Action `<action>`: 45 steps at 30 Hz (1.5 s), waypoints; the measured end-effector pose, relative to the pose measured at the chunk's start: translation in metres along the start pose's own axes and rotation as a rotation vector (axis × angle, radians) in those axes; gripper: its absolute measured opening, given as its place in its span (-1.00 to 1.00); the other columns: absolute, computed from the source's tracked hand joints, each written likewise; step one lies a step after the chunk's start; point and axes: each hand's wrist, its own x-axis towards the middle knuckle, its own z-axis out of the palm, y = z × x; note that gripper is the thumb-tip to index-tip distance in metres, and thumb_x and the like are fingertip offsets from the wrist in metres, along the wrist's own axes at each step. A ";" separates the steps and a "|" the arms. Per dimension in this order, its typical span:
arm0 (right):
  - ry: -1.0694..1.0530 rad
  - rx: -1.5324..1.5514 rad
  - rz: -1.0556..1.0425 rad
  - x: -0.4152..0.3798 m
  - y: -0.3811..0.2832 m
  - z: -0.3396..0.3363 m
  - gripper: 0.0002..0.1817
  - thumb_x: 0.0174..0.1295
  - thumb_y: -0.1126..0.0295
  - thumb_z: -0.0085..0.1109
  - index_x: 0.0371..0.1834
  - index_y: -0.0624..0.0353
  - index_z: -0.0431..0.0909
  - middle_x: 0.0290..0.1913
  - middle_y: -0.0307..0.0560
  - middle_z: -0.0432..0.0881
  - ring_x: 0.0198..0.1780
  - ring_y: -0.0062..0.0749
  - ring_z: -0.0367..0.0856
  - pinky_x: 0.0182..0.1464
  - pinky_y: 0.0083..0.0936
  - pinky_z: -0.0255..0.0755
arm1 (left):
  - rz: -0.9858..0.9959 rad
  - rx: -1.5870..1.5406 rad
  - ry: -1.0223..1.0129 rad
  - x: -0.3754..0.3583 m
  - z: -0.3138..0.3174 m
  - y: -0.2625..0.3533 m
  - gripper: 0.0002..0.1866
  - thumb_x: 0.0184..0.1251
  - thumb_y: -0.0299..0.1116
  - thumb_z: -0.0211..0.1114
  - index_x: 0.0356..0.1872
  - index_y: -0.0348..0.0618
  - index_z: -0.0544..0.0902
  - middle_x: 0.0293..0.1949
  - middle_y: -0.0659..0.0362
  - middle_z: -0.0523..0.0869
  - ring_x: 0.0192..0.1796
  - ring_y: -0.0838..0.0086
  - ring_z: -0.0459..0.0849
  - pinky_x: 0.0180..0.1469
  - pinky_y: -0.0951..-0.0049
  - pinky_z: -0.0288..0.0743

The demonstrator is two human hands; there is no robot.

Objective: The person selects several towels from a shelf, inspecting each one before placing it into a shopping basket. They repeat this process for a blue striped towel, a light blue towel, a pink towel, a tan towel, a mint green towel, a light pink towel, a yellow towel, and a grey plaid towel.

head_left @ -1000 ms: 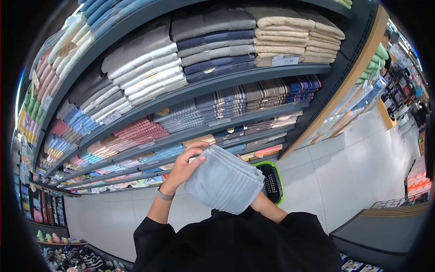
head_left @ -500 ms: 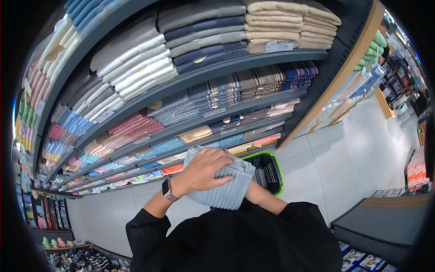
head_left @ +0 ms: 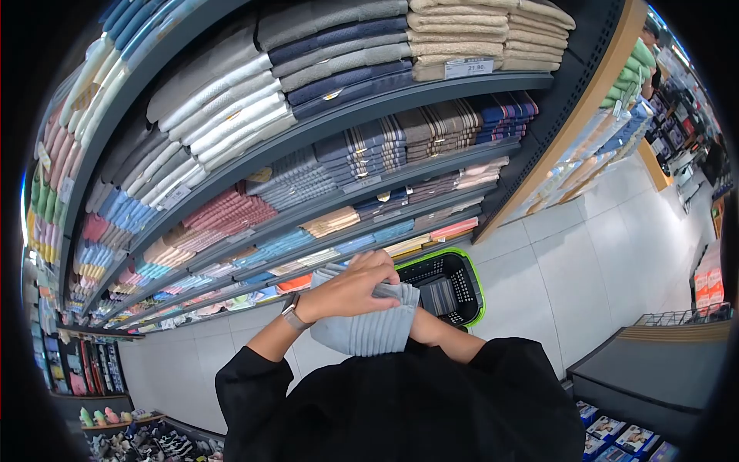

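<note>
A light blue-grey ribbed towel is bunched in front of my body. My left hand lies over its top, with the fingers curled into the cloth and a watch on the wrist. My right arm comes in from the right; the right hand is hidden beneath and behind the towel, so its fingers do not show. Just beyond the towel on the floor stands a black basket with a green rim, holding a folded grey striped towel.
Shelves of folded towels rise ahead and to the left. Tiled floor extends right. A dark counter stands at lower right, boxes below it. A person is far off at upper right.
My left hand's fingers have curled more over the towel, and the towel's folded top edge has sunk. More of the basket and the striped towel inside it now shows.
</note>
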 end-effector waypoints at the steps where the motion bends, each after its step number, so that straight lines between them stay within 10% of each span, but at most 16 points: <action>1: 0.000 0.000 0.006 -0.011 -0.001 -0.005 -0.32 0.30 -0.13 -0.21 0.22 0.26 0.30 0.18 0.03 0.42 0.15 -0.23 0.42 0.19 -0.35 0.30 | 0.027 -0.044 -0.025 -0.001 0.004 -0.001 -0.66 0.02 -0.24 0.36 -0.34 -0.19 0.41 -0.17 0.09 0.43 -0.02 0.24 0.36 0.05 0.34 0.21; 16: 0.009 0.004 0.093 -0.015 0.000 -0.029 -0.33 0.30 -0.12 -0.19 0.21 0.25 0.31 0.17 0.02 0.43 0.14 -0.25 0.43 0.18 -0.36 0.31 | 0.002 -0.237 -0.191 0.002 0.034 -0.015 -0.80 0.21 -0.40 0.18 -0.18 -0.19 0.45 0.08 0.05 0.48 0.13 0.24 0.45 0.12 0.30 0.30; 22: 0.005 0.005 0.102 0.005 -0.006 -0.030 -0.34 0.30 -0.12 -0.19 0.21 0.25 0.31 0.17 0.02 0.44 0.13 -0.25 0.44 0.17 -0.36 0.32 | 0.103 0.032 0.180 -0.004 0.017 0.005 -0.75 0.18 -0.31 0.22 -0.14 -0.15 0.50 0.11 0.05 0.45 0.19 0.22 0.39 0.16 0.20 0.24; 37: 0.004 -0.020 0.233 0.014 -0.013 -0.048 -0.35 0.30 -0.11 -0.18 0.20 0.24 0.33 0.16 0.01 0.45 0.12 -0.27 0.45 0.16 -0.38 0.33 | -0.031 0.043 0.200 0.001 0.050 -0.030 -0.84 0.21 -0.35 0.16 -0.32 -0.20 0.42 -0.34 0.08 0.59 -0.23 0.20 0.58 -0.16 0.24 0.38; 45: -0.014 -0.037 0.328 0.021 -0.035 -0.053 -0.36 0.30 -0.10 -0.17 0.20 0.24 0.33 0.15 0.00 0.46 0.11 -0.28 0.46 0.16 -0.38 0.34 | 0.080 0.338 0.382 -0.004 0.034 -0.024 -0.66 0.17 -0.29 0.21 -0.07 -0.23 0.48 0.01 0.04 0.55 0.09 0.19 0.49 0.12 0.23 0.30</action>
